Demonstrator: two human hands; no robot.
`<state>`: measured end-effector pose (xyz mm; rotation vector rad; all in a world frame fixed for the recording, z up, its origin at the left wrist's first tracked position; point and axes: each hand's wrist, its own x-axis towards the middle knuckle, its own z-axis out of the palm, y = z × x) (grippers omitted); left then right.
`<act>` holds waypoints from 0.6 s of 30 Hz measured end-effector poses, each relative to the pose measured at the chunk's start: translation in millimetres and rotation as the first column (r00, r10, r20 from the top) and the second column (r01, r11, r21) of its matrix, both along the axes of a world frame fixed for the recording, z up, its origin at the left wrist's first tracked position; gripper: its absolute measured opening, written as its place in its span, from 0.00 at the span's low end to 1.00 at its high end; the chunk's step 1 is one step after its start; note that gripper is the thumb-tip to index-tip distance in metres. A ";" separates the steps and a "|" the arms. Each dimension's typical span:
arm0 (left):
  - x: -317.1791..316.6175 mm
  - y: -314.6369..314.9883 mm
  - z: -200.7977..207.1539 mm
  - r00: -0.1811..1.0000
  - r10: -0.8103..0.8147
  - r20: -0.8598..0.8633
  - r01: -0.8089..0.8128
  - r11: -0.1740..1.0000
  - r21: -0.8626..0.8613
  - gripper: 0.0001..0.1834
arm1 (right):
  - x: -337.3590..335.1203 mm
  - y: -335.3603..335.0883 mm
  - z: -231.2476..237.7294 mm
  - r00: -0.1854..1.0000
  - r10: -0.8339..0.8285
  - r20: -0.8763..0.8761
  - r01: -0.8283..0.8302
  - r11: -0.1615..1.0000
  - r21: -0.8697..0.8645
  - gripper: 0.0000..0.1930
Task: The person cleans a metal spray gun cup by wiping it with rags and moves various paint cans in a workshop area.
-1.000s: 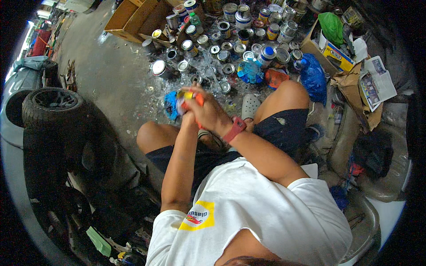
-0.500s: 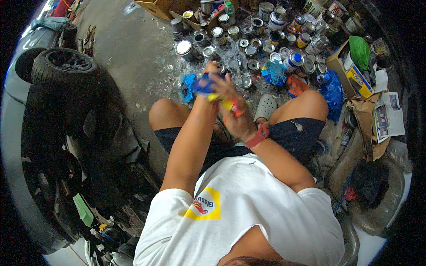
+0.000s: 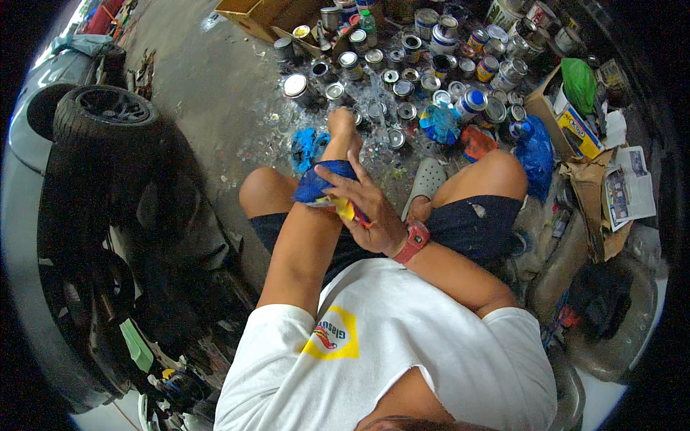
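Note:
My left arm reaches forward, its hand (image 3: 343,123) curled into a fist over the floor near the paint cans. No object shows in that fist. Across the left forearm, below the wrist, lies a rag (image 3: 325,182) in blue, yellow and red. My right hand (image 3: 370,210) presses this cloth against the forearm, fingers spread over it and the red part tucked under the palm. A red watch (image 3: 415,241) is on the right wrist. Just left of my left hand, a crumpled bright blue cloth or plastic piece (image 3: 307,149) rests on the floor.
Many paint cans (image 3: 350,65), some open, crowd the paint-spattered floor ahead. A blue plastic bag (image 3: 535,154) and a cardboard box (image 3: 550,108) stand at the right. To my left are a car wheel (image 3: 108,115) and dark car parts. A green bottle (image 3: 368,27) stands among the cans.
The rag has slid from around my left wrist down the forearm toward me, with my right hand moving along. My left hand has turned and now shows as a fist.

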<state>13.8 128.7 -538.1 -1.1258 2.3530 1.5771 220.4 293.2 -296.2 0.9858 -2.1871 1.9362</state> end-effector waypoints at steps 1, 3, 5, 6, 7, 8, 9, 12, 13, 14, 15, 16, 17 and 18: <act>3.5 -15.6 -2.5 0.998 0.056 -0.010 -0.055 0.998 0.021 0.17 | 4.8 -3.6 -6.1 0.988 0.039 0.152 -0.022 0.993 -0.117 0.21; 5.4 -31.3 2.6 0.998 0.017 -0.062 -0.008 0.990 0.144 0.17 | -0.4 -6.9 -25.8 0.849 0.033 0.527 0.196 0.907 -0.372 0.20; 13.9 -2.6 32.5 0.995 -0.035 -0.093 0.066 0.928 0.365 0.19 | -30.9 13.5 -39.9 0.644 -0.004 0.765 0.605 0.615 -0.506 0.20; 19.8 21.2 57.5 0.997 0.019 -0.078 0.021 0.874 0.485 0.20 | -45.9 33.1 -46.2 0.588 -0.106 0.802 0.704 0.556 -0.442 0.20; 25.1 60.5 102.2 0.975 0.223 0.015 -0.185 0.765 0.617 0.21 | -57.0 48.1 -55.6 0.604 -0.261 0.753 0.717 0.591 -0.371 0.21; 29.2 60.1 115.2 0.954 0.297 0.038 -0.250 0.722 0.645 0.24 | -59.8 48.2 -56.7 0.628 -0.368 0.685 0.708 0.636 -0.308 0.21; 30.9 63.5 122.9 0.930 0.362 0.067 -0.309 0.672 0.673 0.26 | -57.8 43.2 -44.8 0.681 -0.348 0.644 0.631 0.725 -0.276 0.22; 19.1 -56.7 78.6 0.951 0.307 -0.034 -0.065 0.306 0.950 0.28 | -28.0 -4.9 -13.3 0.959 -0.191 0.208 0.222 0.965 -0.138 0.24; 23.2 -28.9 79.7 0.931 0.364 -0.035 -0.123 0.400 0.908 0.30 | -24.7 -1.2 -10.8 0.994 -0.109 -0.002 0.109 0.994 -0.030 0.23; 32.3 55.3 143.9 0.936 0.351 -0.016 -0.163 0.476 0.864 0.32 | -34.7 17.2 -29.3 0.979 -0.205 -0.022 0.205 0.979 0.017 0.23; 44.9 44.3 148.7 0.915 0.395 -0.076 -0.102 0.410 0.906 0.35 | -32.8 9.5 -28.7 0.980 -0.194 -0.052 0.194 0.981 -0.005 0.22; 51.4 35.0 147.6 0.890 0.437 -0.126 -0.034 0.341 0.940 0.38 | -33.2 3.4 -27.5 0.979 -0.189 -0.079 0.188 0.982 -0.020 0.22; 54.3 32.4 150.5 0.878 0.461 -0.130 0.050 0.182 0.982 0.41 | -34.6 -3.6 -23.7 0.945 -0.319 0.077 0.327 0.936 -0.131 0.18; 62.9 37.4 165.6 0.871 0.476 -0.119 0.127 0.015 0.992 0.43 | -39.9 -2.6 -36.4 0.908 -0.367 0.201 0.394 0.913 -0.109 0.18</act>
